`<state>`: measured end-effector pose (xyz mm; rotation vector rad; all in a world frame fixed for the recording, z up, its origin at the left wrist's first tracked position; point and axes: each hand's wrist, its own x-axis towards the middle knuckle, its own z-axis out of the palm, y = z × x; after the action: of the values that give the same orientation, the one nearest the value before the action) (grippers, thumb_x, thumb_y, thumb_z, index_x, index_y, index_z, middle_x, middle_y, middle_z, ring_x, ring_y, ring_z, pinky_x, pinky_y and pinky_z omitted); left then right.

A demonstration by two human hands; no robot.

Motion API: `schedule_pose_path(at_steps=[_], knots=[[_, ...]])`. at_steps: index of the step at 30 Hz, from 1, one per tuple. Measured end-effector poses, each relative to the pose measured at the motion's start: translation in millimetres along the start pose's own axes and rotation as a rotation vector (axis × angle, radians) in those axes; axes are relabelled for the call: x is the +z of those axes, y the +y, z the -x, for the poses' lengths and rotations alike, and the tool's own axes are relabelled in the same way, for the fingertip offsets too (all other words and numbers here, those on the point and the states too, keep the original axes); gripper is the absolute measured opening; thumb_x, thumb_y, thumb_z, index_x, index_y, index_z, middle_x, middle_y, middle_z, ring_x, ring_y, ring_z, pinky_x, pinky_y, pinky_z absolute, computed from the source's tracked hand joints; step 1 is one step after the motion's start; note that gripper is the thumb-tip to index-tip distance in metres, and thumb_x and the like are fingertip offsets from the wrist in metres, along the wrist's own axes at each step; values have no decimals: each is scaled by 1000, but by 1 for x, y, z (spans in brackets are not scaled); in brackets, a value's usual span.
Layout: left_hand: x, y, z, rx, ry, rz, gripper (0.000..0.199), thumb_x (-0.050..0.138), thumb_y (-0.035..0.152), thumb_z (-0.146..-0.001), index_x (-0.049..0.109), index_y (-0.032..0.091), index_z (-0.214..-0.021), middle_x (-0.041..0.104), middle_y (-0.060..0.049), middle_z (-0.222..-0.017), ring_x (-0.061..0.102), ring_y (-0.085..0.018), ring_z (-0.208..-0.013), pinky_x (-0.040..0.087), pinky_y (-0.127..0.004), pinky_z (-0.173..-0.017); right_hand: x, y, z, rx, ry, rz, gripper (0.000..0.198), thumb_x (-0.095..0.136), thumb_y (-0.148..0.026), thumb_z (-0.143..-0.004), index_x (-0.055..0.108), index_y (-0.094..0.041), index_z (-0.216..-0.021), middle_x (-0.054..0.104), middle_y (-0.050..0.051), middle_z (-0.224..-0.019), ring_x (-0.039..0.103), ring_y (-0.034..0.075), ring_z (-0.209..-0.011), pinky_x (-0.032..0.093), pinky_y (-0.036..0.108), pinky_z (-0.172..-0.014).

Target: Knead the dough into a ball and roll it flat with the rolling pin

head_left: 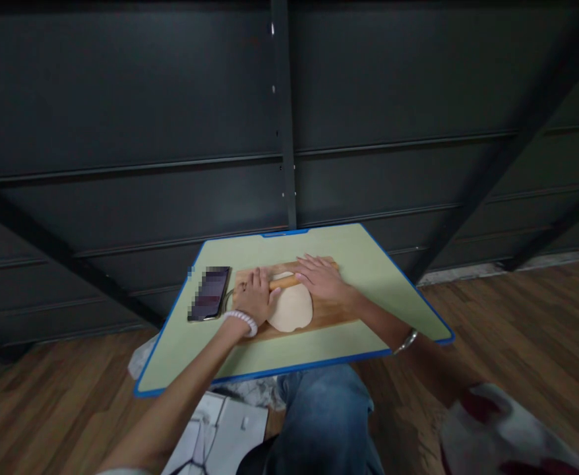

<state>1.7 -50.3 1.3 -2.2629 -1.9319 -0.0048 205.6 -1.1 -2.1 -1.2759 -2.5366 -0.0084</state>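
A light wooden rolling pin (284, 282) lies across the upper part of a flat, roundish sheet of pale dough (291, 309). My left hand (254, 298) rests over the pin's left end, fingers stretched forward and thumb out to the right. Over the right end lies my right hand (322, 277), palm down with its fingers extended. Both palms cover the pin's ends; only its middle shows between them. Under the dough is a wooden board (336, 315), partly hidden by my hands and forearms.
The board sits on a small pale-green table (383, 303) with a blue edge. A phone (211, 295), partly pixelated, lies left of the board. Behind the table stands a dark metal panel (195, 99). White boxes (240, 422) are on the wooden floor (507, 330) below, near my jeans-clad leg (324, 415).
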Motion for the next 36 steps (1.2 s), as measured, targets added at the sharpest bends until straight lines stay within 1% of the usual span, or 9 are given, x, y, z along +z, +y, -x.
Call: schedule_pose_path(at_steps=[3, 7, 14, 18, 22, 26, 30, 34, 36], knots=[[0, -7, -12, -3, -55, 54, 63, 20, 45, -93, 30, 4, -139, 34, -20, -144, 34, -31, -132, 30, -47, -104, 5, 7, -14, 8, -21, 36, 46, 23, -42, -96, 49, -28, -130, 39, 1, -144, 26, 20, -136, 20, 43, -110], [4, -15, -23, 13, -13, 70, 64, 17, 46, -93, 32, 5, -138, 31, -19, -146, 26, -30, -136, 24, -50, -108, 5, 11, -27, 3, -51, 54, 48, 20, -44, -95, 44, -28, -134, 38, 1, -144, 23, 20, -137, 19, 46, -110], [14, -32, -60, 30, -36, 105, 66, 6, 45, -93, 31, 6, -140, 27, -13, -148, 18, -24, -139, 15, -50, -112, 13, 17, -55, 75, -76, 30, 52, 15, -42, -96, 42, -22, -135, 39, 3, -143, 25, 20, -136, 17, 47, -111], [19, -39, -84, 29, -66, 117, 67, 6, 46, -92, 30, 7, -141, 27, -11, -149, 15, -23, -140, 11, -51, -113, 23, 24, -66, 123, -68, 16, 55, 14, -45, -95, 43, -19, -135, 40, 4, -143, 27, 19, -136, 16, 47, -111], [20, -41, -91, 34, -62, 121, 64, 10, 45, -92, 30, 9, -141, 29, -10, -148, 14, -23, -140, 10, -52, -113, 26, 26, -70, 151, -72, 9, 56, 15, -47, -95, 45, -19, -133, 42, 4, -142, 27, 20, -135, 16, 46, -111], [17, -39, -82, 75, 0, 84, 59, 13, 39, -92, 34, 10, -139, 32, -10, -147, 15, -23, -140, 7, -52, -113, 22, 19, -60, 177, -56, 31, 54, 16, -43, -96, 49, -18, -130, 45, 6, -140, 31, 20, -134, 18, 44, -110], [14, -36, -66, 92, 43, 85, 58, 13, 38, -93, 37, 11, -138, 36, -10, -145, 19, -22, -139, 8, -50, -113, 14, 1, -35, 189, -5, 71, 53, 16, -39, -96, 49, -14, -129, 47, 10, -138, 34, 21, -132, 21, 41, -109], [14, -33, -47, 116, 59, 107, 56, 15, 37, -93, 39, 12, -136, 38, -10, -143, 25, -22, -137, 14, -47, -113, 8, -26, -1, 245, 77, 126, 51, 21, -38, -96, 53, -9, -122, 55, 16, -127, 43, 25, -125, 22, 43, -107], [14, -32, -35, 147, 82, 127, 55, 16, 37, -94, 42, 11, -134, 44, -11, -140, 34, -21, -133, 19, -43, -112, 6, -41, 17, 258, 138, 172, 49, 26, -37, -95, 52, -6, -123, 54, 19, -128, 43, 26, -124, 22, 43, -108]])
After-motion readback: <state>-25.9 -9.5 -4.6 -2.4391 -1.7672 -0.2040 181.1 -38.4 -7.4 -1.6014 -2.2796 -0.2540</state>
